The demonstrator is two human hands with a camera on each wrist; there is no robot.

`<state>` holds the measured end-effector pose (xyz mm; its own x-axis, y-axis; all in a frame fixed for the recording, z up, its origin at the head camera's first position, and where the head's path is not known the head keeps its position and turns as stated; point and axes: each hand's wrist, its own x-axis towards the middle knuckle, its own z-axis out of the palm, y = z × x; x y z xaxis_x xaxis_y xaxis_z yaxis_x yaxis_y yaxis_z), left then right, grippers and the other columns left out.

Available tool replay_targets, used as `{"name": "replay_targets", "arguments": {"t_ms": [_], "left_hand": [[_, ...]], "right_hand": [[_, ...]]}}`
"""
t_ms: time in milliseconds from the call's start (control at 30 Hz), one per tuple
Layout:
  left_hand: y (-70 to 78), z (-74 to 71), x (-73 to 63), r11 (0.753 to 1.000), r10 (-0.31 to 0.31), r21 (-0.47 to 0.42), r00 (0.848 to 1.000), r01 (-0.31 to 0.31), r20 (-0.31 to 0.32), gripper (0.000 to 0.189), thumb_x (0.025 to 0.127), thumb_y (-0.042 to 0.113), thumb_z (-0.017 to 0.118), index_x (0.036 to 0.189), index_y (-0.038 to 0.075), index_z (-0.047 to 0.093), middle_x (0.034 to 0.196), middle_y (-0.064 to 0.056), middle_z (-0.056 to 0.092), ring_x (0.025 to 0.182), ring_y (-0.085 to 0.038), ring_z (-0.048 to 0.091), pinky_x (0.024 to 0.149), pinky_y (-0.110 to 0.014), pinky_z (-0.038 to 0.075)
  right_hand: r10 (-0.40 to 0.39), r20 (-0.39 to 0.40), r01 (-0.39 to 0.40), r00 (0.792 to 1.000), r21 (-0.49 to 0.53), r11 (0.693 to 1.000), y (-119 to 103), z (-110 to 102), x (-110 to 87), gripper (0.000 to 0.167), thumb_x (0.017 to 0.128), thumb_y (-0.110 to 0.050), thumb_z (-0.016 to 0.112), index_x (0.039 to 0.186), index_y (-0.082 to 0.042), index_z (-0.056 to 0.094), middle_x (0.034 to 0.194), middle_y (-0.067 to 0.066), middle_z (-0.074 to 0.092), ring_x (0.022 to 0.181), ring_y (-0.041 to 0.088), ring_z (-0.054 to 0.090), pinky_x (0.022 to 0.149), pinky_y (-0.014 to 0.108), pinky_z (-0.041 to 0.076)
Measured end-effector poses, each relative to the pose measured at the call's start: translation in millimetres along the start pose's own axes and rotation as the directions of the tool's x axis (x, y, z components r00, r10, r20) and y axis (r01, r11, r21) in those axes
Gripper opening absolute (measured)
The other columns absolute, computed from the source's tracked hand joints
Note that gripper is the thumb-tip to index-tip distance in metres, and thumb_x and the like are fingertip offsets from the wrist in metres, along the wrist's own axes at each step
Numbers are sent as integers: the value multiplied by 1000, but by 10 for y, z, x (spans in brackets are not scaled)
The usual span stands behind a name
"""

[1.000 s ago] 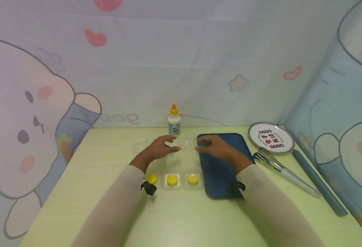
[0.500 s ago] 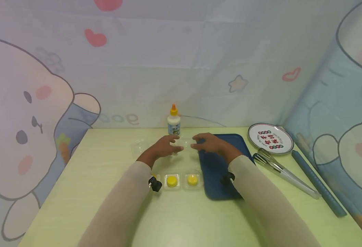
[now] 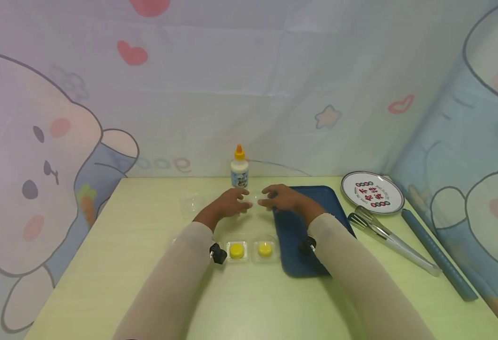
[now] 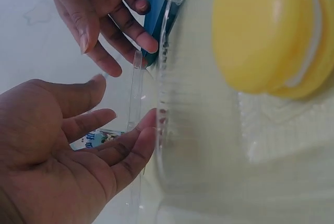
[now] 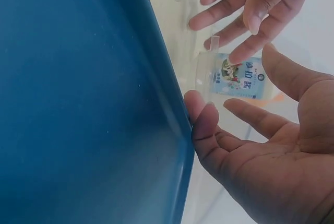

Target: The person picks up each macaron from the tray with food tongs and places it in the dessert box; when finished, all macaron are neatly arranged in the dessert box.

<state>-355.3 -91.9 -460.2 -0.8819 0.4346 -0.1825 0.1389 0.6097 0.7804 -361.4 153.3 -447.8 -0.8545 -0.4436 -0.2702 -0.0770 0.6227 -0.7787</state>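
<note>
My left hand [image 3: 232, 202] and right hand [image 3: 282, 197] face each other near the middle of the table, a small gap between them. Both have loosely bent fingers and hold nothing. Just behind the gap is a clear plastic piece [image 3: 256, 194], its thin edge [image 4: 136, 88] upright in the left wrist view. The right hand's lower fingers lie by the blue tray's rim [image 5: 175, 104]; whether they touch it, I cannot tell. Nearer the body, two yellow macarons [image 3: 237, 250] [image 3: 265, 249] sit in clear plastic boxes. One macaron [image 4: 261, 31] looms large in the left wrist view.
A white bottle with an orange tip [image 3: 239, 172] stands at the back. Another clear plastic piece [image 3: 191, 204] lies left of the hands. The blue tray [image 3: 293, 264] is under the right forearm. Farther right are a plate [image 3: 372, 192], metal tongs [image 3: 395, 243] and a dark blue bar [image 3: 440, 255].
Both hands have come closer together, the left moving right and the right moving left. The left sleeve now covers a third yellow macaron that was visible earlier.
</note>
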Motion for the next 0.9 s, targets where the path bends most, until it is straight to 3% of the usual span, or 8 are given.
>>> {"name": "replay_targets", "arguments": {"t_ms": [267,433,567,767,900], "left_hand": [[-21,1,0,997,35,72,998,-31,-50,51,112,21,58,158,1,52,155,-28,60,142,-45,60,121,-58,49],[-4,15,-43,995,68,84,995,-62,-71,48,112,17,58,158,1,53,151,-28,63,135,-42,67,116,-55,54],[38,62,-93,993,91,87,989,-81,-118,47,112,15,59,157,2,55,143,-27,68,122,-36,77,104,-48,61],[75,116,-150,988,154,62,960,-144,-234,44,109,11,64,153,2,60,126,-25,76,107,-34,82,86,-40,66],[84,122,-195,985,153,-29,948,-167,-281,49,106,5,68,155,3,59,125,-27,74,104,-37,82,86,-40,68]], "right_hand": [[0,-36,0,999,1,1000,-2,33,-34,66,111,-36,65,161,4,47,145,26,68,126,38,72,104,48,61],[-34,-81,32,996,-28,999,25,30,-54,62,111,-31,65,157,7,51,135,25,75,111,35,78,99,48,63],[-61,-115,54,991,-61,997,9,42,-94,59,111,-29,66,155,7,54,125,23,80,99,34,80,96,50,64],[-123,-196,102,973,-111,989,-37,92,-175,50,110,-21,67,149,8,60,113,21,83,91,37,82,85,48,68],[-148,-251,130,956,-87,988,-73,123,-219,41,108,-14,69,141,10,66,112,24,82,91,41,82,82,51,68]]}}
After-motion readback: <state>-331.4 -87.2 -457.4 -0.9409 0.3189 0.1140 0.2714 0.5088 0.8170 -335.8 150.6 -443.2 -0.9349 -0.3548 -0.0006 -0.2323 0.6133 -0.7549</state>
